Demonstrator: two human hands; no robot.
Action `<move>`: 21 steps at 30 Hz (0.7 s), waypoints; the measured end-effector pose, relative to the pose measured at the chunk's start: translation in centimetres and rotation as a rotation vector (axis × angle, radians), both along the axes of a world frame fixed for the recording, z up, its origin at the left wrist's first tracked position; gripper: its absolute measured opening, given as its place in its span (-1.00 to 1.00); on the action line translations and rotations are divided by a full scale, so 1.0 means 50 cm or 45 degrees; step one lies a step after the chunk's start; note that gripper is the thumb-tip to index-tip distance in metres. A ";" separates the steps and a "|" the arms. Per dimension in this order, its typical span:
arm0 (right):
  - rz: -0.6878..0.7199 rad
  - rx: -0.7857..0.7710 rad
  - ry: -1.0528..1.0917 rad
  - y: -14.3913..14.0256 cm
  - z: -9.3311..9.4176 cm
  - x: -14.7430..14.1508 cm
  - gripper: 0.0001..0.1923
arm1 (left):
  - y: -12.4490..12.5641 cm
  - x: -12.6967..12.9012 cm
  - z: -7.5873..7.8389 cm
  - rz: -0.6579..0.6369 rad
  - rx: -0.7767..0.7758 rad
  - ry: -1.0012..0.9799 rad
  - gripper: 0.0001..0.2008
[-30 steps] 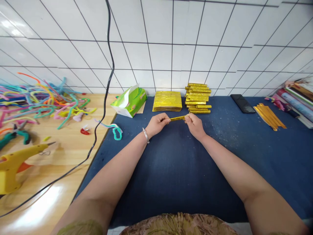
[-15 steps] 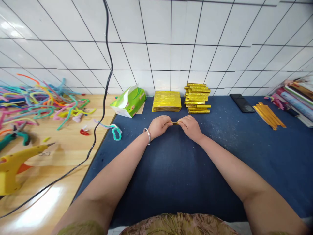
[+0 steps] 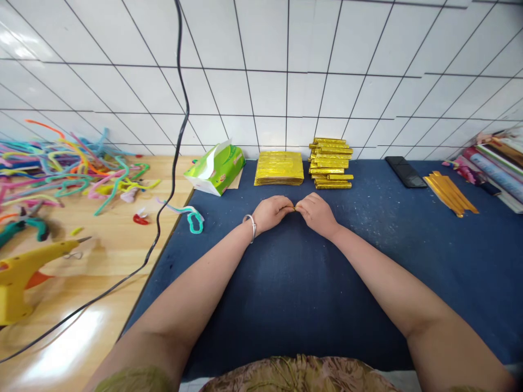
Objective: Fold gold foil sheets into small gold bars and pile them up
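Gold foil strip sits pinched between your left hand and right hand, fingers clenched on its ends above the blue counter. Folded pieces are stacked behind; flat sheets remain unfolded.

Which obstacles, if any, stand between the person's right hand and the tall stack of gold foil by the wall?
Probably none. The right hand lies just in front of the tall gold stack, with only bare blue cloth between. But both hands pinch a small gold strip, so it is not free.
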State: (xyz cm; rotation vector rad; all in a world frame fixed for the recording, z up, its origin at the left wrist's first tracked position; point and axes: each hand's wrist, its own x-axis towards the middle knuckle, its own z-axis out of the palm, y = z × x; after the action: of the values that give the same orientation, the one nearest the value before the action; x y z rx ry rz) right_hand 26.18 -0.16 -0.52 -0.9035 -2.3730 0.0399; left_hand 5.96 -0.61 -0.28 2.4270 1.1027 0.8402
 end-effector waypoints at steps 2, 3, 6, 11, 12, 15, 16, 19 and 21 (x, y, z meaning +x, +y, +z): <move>0.020 -0.009 0.030 -0.001 0.001 -0.001 -0.70 | -0.002 0.002 0.001 0.038 0.045 0.017 -0.82; 0.024 -0.022 0.051 -0.002 0.001 -0.001 -0.71 | -0.003 0.002 0.002 0.060 0.069 0.024 -0.82; 0.027 -0.059 0.082 -0.002 0.001 -0.001 -0.74 | -0.005 0.000 0.005 0.119 0.124 0.028 -0.80; 0.011 -0.065 0.037 0.000 0.000 0.003 -0.73 | -0.005 0.000 0.005 0.090 0.098 0.027 -0.81; 0.009 -0.064 0.027 0.000 -0.001 0.004 -0.73 | -0.005 0.001 0.005 0.068 0.083 0.027 -0.82; 0.017 -0.045 -0.015 0.000 -0.003 0.004 -0.73 | -0.005 0.005 0.002 0.017 0.048 0.051 -0.82; 0.024 -0.038 -0.030 0.000 -0.004 0.003 -0.73 | -0.005 0.005 0.001 0.015 0.044 0.068 -0.83; 0.038 -0.027 -0.050 -0.001 -0.005 0.002 -0.72 | -0.004 0.004 -0.002 0.033 0.048 0.114 -0.84; 0.049 -0.030 -0.050 -0.002 -0.005 0.001 -0.73 | -0.004 0.002 -0.002 0.027 0.055 0.130 -0.85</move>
State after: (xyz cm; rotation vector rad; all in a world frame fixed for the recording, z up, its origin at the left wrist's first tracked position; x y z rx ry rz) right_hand 26.24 -0.27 -0.76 -0.8777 -2.4310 0.0660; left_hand 6.08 -0.80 -0.39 2.5229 1.1601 0.7623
